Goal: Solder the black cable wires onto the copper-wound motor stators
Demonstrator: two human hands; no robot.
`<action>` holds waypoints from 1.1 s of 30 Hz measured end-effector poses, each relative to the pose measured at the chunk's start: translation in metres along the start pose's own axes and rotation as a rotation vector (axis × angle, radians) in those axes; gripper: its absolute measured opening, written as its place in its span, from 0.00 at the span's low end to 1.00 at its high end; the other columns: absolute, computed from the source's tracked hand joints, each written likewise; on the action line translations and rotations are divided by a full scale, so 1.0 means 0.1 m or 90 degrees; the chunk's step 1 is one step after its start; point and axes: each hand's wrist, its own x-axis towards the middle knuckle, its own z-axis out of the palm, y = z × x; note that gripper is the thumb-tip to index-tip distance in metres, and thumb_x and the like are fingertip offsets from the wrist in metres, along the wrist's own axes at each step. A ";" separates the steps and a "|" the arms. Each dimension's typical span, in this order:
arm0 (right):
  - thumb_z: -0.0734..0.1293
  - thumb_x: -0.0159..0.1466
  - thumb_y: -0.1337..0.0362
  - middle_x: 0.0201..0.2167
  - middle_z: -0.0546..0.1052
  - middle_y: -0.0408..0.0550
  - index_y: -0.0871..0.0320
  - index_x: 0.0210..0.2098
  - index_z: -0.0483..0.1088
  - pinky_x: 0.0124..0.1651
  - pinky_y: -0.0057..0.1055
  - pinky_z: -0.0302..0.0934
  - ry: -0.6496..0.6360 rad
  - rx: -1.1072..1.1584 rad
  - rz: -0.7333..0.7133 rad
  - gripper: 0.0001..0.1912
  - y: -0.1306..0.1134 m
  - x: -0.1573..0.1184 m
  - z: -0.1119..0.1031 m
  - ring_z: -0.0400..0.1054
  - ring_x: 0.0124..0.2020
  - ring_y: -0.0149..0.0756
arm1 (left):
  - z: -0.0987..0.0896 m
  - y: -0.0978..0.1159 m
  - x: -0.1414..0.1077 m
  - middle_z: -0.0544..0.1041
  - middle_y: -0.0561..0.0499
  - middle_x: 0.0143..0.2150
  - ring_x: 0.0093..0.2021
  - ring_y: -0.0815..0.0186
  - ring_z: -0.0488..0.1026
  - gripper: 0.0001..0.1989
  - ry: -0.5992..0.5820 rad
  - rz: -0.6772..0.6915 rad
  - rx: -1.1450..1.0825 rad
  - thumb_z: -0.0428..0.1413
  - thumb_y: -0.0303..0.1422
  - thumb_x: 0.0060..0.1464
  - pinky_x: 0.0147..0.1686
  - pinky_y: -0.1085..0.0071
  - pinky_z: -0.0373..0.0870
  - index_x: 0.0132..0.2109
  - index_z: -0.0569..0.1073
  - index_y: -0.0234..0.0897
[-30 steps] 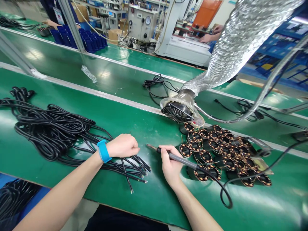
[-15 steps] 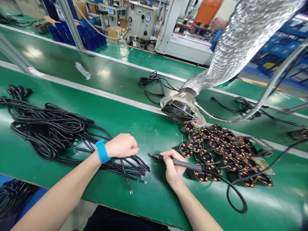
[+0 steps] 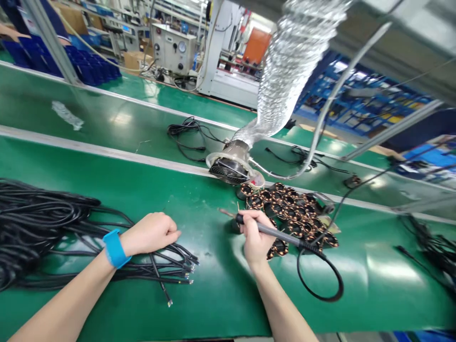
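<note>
My right hand [image 3: 259, 237] is closed in a pen grip round a soldering iron [image 3: 280, 233]. The iron's tip points left, over the green bench just left of the copper-wound stators [image 3: 294, 209]. My left hand [image 3: 151, 232], with a blue band [image 3: 117, 249] on the wrist, is curled over a spread of black cables [image 3: 160, 270]. Its fingers are tucked under, so whatever they may hold is hidden. The stripped cable ends [image 3: 192, 263] lie on the bench to the right of that hand. The iron's cord loops down behind my right hand.
A fume extractor with a fan guard [image 3: 230, 171] hangs beyond the stators on a silver duct [image 3: 281, 71]. More black cables [image 3: 32, 223] are heaped at left, and others [image 3: 432, 242] lie at right. A metal rail [image 3: 107, 151] borders the bench [image 3: 221, 308].
The view has swung right, shifting the scene leftward. My right hand has carried the soldering iron away from my left hand, toward the stators. My left hand stays curled over the cables.
</note>
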 end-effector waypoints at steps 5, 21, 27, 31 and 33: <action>0.64 0.63 0.58 0.26 0.75 0.45 0.59 0.40 0.76 0.31 0.32 0.64 0.148 -0.146 -0.045 0.14 -0.05 0.54 -0.36 0.68 0.26 0.34 | 0.02 0.01 0.00 0.66 0.52 0.16 0.18 0.66 0.62 0.25 0.012 -0.002 0.010 0.46 0.40 0.61 0.25 0.68 0.45 0.17 0.62 0.38; 0.57 0.69 0.59 0.45 0.76 0.52 0.52 0.56 0.70 0.50 0.41 0.64 0.025 -0.351 -0.195 0.19 0.05 0.45 -0.37 0.71 0.44 0.42 | 0.00 0.06 0.02 0.73 0.51 0.24 0.25 0.66 0.70 0.20 0.132 -0.007 0.012 0.48 0.41 0.62 0.28 0.71 0.57 0.25 0.71 0.37; 0.59 0.69 0.60 0.44 0.70 0.54 0.55 0.50 0.72 0.39 0.38 0.67 0.060 -0.413 -0.285 0.15 0.33 -0.02 -0.10 0.69 0.39 0.41 | -0.50 -0.25 0.30 0.75 0.46 0.38 0.42 0.60 0.71 0.13 0.136 -0.024 0.141 0.49 0.35 0.61 0.41 0.69 0.64 0.35 0.76 0.37; 0.59 0.68 0.66 0.46 0.70 0.56 0.54 0.51 0.70 0.39 0.39 0.68 0.024 -0.472 -0.320 0.14 0.44 -0.16 -0.04 0.70 0.38 0.42 | -1.03 -0.67 0.56 0.73 0.39 0.46 0.49 0.54 0.69 0.12 0.201 -0.159 0.279 0.46 0.24 0.57 0.48 0.62 0.63 0.34 0.74 0.33; 0.59 0.67 0.68 0.46 0.71 0.57 0.54 0.51 0.70 0.39 0.39 0.69 0.019 -0.493 -0.338 0.15 0.43 -0.19 -0.05 0.70 0.38 0.43 | -1.20 -0.87 0.64 0.72 0.36 0.47 0.48 0.49 0.70 0.10 0.215 -0.150 0.303 0.47 0.23 0.53 0.46 0.57 0.64 0.31 0.72 0.32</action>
